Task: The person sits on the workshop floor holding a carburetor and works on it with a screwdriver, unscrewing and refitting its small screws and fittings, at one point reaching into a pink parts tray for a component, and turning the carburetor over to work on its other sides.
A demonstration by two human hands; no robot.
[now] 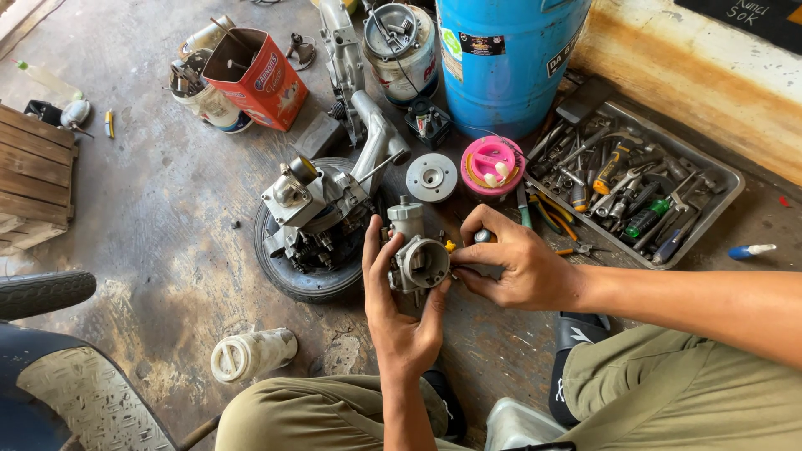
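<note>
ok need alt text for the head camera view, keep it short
A person's left hand holds a small metal carburetor while the right hand works at its side with the fingertips. Behind it on the stained concrete floor, an engine part rests on a small tyre, beside a tool tray and a blue drum.

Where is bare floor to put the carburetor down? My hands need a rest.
Bare concrete lies left of the tyre and engine, between the wooden crate and the white filter. Another patch lies right of the tool tray, near the blue marker. Between drum, pink lid and tray it is crowded.
</note>
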